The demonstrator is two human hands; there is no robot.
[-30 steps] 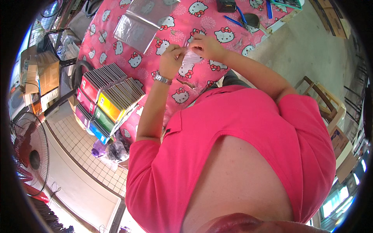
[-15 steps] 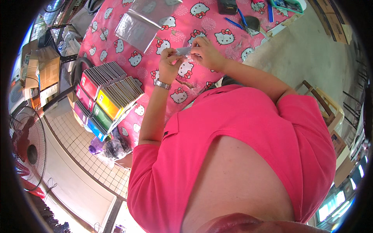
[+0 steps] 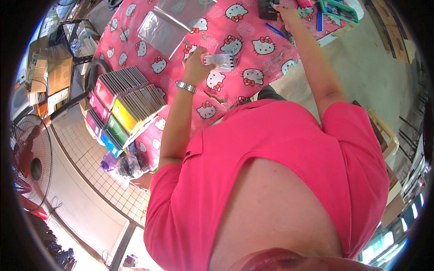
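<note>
My left hand (image 3: 197, 65) grips one end of a small clear plastic packet (image 3: 221, 62). The packet lies just above the pink tablecloth, and short black bars show at its far end. What is inside it cannot be made out. On my left wrist is a metal watch (image 3: 186, 86). My right arm stretches to the back right, where my right hand (image 3: 286, 13) touches the edge of a dark boxy holder (image 3: 267, 10). Its fingers look pinched together there; whatever they hold is too small to tell. Blue-handled pliers (image 3: 275, 30) lie beside that hand, partly hidden by the arm.
The pink patterned tablecloth (image 3: 244, 29) covers the table. Flat clear plastic sleeves (image 3: 162, 32) lie at the back. Spiral notebooks (image 3: 135, 106) stand stacked at the left. A teal tray (image 3: 340, 12) and a blue strip (image 3: 320, 21) sit back right. A fan (image 3: 34, 165) stands far left.
My right hand has let go of the packet and moved to the dark holder at the back right. My left hand keeps the packet, now more fully visible.
</note>
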